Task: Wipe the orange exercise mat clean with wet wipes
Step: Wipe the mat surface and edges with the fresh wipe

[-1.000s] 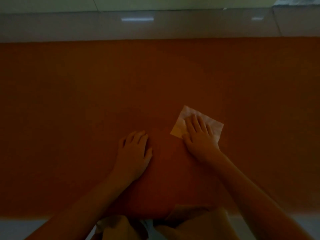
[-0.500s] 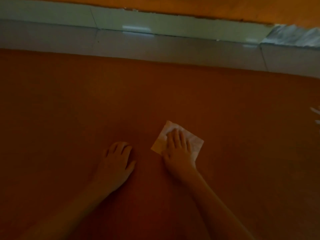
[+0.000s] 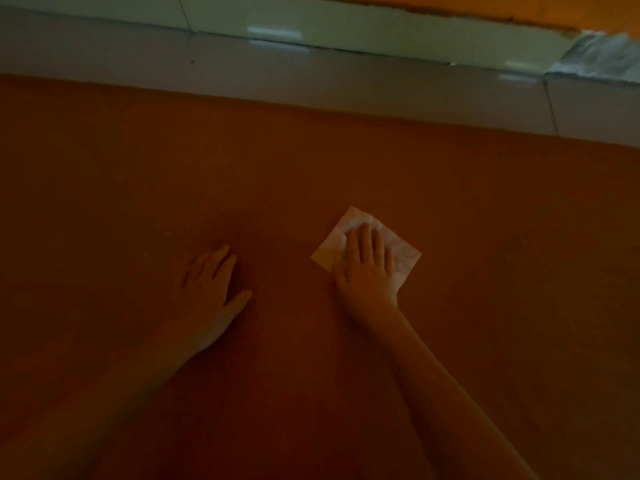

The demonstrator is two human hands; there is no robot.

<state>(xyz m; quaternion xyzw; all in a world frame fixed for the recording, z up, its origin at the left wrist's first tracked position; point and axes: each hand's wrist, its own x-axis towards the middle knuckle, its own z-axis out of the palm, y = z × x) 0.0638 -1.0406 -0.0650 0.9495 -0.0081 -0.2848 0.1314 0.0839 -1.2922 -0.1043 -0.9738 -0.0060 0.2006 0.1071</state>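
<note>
The orange exercise mat (image 3: 346, 161) fills most of the dim view, lying flat on the floor. A white wet wipe (image 3: 403, 256), spread as a square turned on its corner, lies on the mat right of centre. My right hand (image 3: 367, 268) presses flat on the wipe with straight fingers, covering its near left part. My left hand (image 3: 211, 292) rests palm down on the bare mat to the left of the wipe, fingers straight and a little spread, holding nothing.
Beyond the mat's far edge runs a strip of pale grey floor tiles (image 3: 346, 84) with a light skirting (image 3: 381, 32) behind it. A crumpled silvery thing (image 3: 599, 60) sits at the top right corner. Orange wall shows above.
My view has tilted up and forward, showing more of the far tiles and wall. My right hand has slid the wipe further away across the mat, and my left hand has moved forward with it.
</note>
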